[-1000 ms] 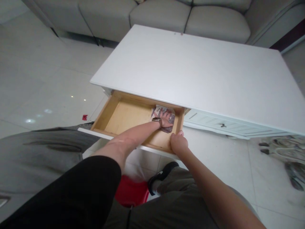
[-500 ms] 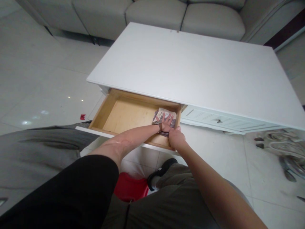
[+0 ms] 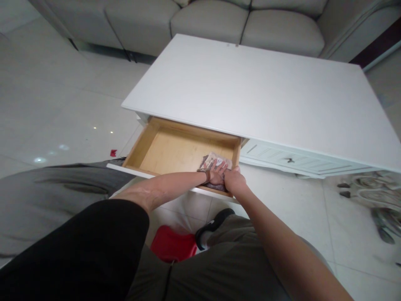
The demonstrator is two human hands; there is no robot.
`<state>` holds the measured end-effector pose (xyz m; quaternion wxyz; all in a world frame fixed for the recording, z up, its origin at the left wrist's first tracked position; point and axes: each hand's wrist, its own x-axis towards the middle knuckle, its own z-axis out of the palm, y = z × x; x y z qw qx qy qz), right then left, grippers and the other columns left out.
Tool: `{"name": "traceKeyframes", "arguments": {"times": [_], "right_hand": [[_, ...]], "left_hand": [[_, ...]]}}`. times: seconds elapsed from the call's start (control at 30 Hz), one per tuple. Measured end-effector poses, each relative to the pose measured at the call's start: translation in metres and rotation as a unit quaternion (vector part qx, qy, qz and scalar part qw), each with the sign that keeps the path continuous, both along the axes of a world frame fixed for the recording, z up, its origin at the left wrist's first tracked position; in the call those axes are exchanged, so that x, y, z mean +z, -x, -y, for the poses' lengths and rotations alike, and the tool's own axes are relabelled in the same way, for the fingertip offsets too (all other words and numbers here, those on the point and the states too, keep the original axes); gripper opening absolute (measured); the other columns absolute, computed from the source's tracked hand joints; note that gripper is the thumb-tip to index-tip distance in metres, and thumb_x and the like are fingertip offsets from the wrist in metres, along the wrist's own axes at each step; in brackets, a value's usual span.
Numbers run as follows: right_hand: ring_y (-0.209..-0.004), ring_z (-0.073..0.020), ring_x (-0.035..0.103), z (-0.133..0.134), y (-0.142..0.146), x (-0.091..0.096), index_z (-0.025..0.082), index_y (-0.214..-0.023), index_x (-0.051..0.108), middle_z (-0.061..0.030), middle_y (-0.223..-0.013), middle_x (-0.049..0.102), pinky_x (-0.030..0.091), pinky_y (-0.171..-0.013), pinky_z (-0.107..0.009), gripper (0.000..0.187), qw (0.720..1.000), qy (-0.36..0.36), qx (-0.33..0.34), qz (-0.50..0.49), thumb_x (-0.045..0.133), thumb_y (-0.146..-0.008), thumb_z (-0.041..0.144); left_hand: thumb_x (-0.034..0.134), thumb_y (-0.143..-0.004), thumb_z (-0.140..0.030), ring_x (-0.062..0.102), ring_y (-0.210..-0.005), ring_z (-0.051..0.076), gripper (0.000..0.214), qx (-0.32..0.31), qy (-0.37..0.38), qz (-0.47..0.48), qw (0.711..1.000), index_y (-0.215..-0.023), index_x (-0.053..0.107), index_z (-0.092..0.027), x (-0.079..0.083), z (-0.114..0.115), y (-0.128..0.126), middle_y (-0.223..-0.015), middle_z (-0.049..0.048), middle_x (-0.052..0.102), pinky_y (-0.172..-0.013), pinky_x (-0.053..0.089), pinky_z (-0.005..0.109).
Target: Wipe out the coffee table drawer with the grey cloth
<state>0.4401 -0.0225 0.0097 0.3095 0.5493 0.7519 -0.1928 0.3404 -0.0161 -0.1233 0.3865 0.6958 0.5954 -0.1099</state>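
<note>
A wooden drawer stands pulled out of a white coffee table. My left hand, with a watch on the wrist, lies flat with spread fingers on a patterned cloth in the drawer's near right corner. My right hand is closed over the drawer's front right corner, next to the left hand.
A grey sofa runs along the far side of the table. A second, closed drawer with a small knob sits to the right. A red stool is under me, a black shoe beside it. Tiled floor lies on the left.
My left hand has drawn the cloth back from the drawer's far right part toward its front right corner. My right hand stays on the drawer's front corner.
</note>
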Motion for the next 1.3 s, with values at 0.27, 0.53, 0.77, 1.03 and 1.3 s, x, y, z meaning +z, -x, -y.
{"name": "traceKeyframes", "arguments": {"times": [0.27,0.53,0.77,1.03,1.3], "right_hand": [[-0.112,-0.0228,0.068,0.001,-0.006,-0.012,0.01,-0.14,0.057,-0.0288,-0.14,0.047,0.056,-0.091,-0.032,0.045,1.0,-0.01,-0.014,0.017,0.035,-0.101,0.014],[-0.111,-0.0233,0.069,0.002,-0.006,-0.005,0.011,-0.138,0.058,-0.0281,-0.139,0.047,0.056,-0.089,-0.032,0.045,1.0,-0.002,-0.017,0.021,0.031,-0.103,0.012],[-0.11,-0.0239,0.07,0.003,-0.008,-0.002,0.009,-0.138,0.057,-0.0282,-0.137,0.048,0.056,-0.088,-0.032,0.043,1.0,0.0,0.009,0.022,0.034,-0.101,0.009],[-0.108,-0.0237,0.07,0.003,-0.009,0.001,0.009,-0.136,0.057,-0.0276,-0.137,0.048,0.056,-0.088,-0.032,0.042,1.0,0.001,0.009,0.01,0.033,-0.101,0.009],[-0.106,-0.0231,0.071,0.006,-0.009,0.002,0.011,-0.134,0.058,-0.0261,-0.134,0.049,0.057,-0.086,-0.032,0.041,1.0,-0.017,0.01,0.008,0.034,-0.101,0.01]], "left_hand": [[0.054,-0.079,-0.075,-0.022,-0.156,0.038,0.108,-0.062,0.014,-0.038,0.997,-0.165,-0.001,-0.039,0.02,-0.006,0.057,-0.172,-0.0041,-0.008,-0.117,-0.005,0.077],[0.048,-0.082,-0.075,-0.019,-0.155,0.041,0.107,-0.014,0.014,-0.103,0.995,-0.166,-0.003,-0.034,0.027,0.001,0.145,-0.173,0.0,-0.006,-0.119,0.003,0.075],[0.045,-0.084,-0.068,-0.012,-0.157,0.041,0.101,0.04,0.019,-0.16,0.986,-0.165,-0.005,-0.033,0.031,0.022,0.229,-0.173,0.0015,-0.005,-0.12,0.008,0.071],[0.043,-0.085,-0.069,-0.008,-0.157,0.041,0.102,0.09,0.03,-0.214,0.972,-0.167,-0.002,-0.028,0.024,0.034,0.291,-0.174,0.0033,-0.002,-0.122,0.01,0.065],[0.039,-0.091,-0.065,-0.007,-0.157,0.043,0.096,0.106,0.025,-0.222,0.969,-0.166,-0.005,-0.027,0.032,0.021,0.281,-0.174,0.0002,-0.005,-0.122,0.013,0.065]]}}
